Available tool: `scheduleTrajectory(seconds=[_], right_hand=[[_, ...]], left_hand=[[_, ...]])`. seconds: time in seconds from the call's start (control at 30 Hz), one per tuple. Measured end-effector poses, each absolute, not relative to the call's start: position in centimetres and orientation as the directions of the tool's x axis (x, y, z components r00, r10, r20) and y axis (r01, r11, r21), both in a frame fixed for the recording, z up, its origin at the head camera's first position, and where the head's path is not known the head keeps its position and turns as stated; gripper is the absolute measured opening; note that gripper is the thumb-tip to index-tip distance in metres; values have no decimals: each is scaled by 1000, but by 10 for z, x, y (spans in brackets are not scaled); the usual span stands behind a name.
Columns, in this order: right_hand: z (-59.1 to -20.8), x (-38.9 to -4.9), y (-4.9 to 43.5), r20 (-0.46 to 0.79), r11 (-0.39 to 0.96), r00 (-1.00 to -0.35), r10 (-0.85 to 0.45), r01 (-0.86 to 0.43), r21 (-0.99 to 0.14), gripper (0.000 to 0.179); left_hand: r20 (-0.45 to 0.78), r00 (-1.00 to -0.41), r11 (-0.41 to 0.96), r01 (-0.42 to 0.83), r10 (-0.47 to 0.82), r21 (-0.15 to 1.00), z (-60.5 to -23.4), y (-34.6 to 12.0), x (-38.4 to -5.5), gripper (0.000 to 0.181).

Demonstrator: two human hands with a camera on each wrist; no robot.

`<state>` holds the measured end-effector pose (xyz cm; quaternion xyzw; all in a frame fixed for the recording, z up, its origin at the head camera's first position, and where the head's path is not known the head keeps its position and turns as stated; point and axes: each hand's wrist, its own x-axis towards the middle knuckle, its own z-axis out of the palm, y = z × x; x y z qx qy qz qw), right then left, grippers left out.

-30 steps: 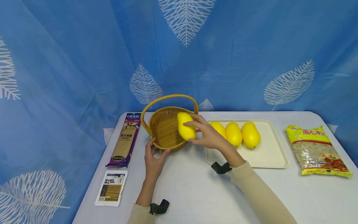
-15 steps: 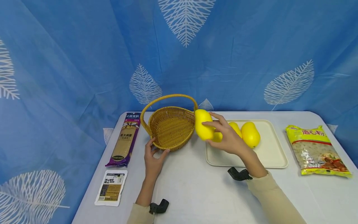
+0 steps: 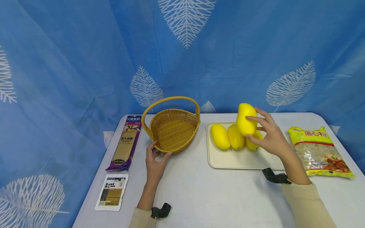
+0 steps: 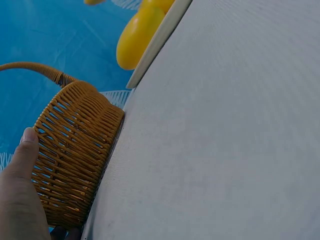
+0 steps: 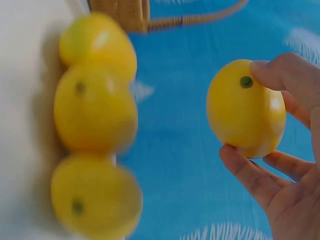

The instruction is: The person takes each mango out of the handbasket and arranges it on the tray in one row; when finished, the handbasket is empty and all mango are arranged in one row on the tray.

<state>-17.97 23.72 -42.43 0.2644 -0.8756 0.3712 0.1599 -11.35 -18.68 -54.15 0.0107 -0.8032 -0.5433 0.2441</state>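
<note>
My right hand (image 3: 269,134) holds a yellow mango (image 3: 246,119) between thumb and fingers, raised over the right part of the cream tray (image 3: 216,163). In the right wrist view, the held mango (image 5: 245,110) shows a green stem spot. Three more mangoes lie in a row on the tray: a left one (image 3: 220,136), a middle one (image 3: 235,136) and a right one (image 3: 253,141), partly covered by the held fruit. My left hand (image 3: 155,164) grips the near rim of a wicker basket (image 3: 174,131) with a tall handle. The left wrist view shows the thumb (image 4: 22,155) at its rim.
Left of the basket lies a purple spaghetti packet (image 3: 125,144), with a small white pouch (image 3: 112,192) nearer. A yellow pasta bag (image 3: 320,152) lies right of the tray. Behind the white table (image 3: 205,196) hangs a blue leaf-patterned cloth (image 3: 228,63).
My right hand has carried the mango rightward from over the basket to above the tray's right side. The left hand has stayed on the basket rim.
</note>
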Motion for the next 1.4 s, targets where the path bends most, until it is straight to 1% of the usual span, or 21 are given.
scheduleTrajectory(seconds=[0.1, 0.27, 0.57, 0.67, 0.87, 1.0, 1.13, 1.4], right_hand=[[-426, -179, 257, 445, 613, -841, -308, -533, -584, 68], [-434, -175, 287, 357, 681, -898, -255, -430, -593, 65], [-451, -173, 319, 170, 751, -956, -240, -294, -591, 63], [-453, -174, 324, 120, 758, -960, -252, -273, -593, 62], [-458, -175, 327, 84, 733, -943, -321, -303, -609, 60], [-462, -175, 328, 78, 729, -942, -327, -304, -613, 60], [-465, -176, 331, 52, 719, -940, -336, -292, -630, 62], [-469, -178, 332, -63, 713, -932, -356, -227, -663, 75]], left_hand=[[383, -880, 411, 250, -282, 877, -542, -187, -113, 78], [375, -882, 405, 244, -285, 881, -542, -188, -113, 77], [371, -881, 402, 239, -294, 884, -543, -188, -113, 77], [371, -881, 403, 238, -295, 884, -542, -188, -113, 77], [383, -877, 391, 256, -291, 884, -540, -187, -114, 77], [381, -880, 380, 262, -283, 887, -522, -180, -108, 77], [374, -886, 371, 262, -275, 891, -504, -174, -101, 75], [361, -890, 363, 251, -278, 897, -503, -173, -101, 75]])
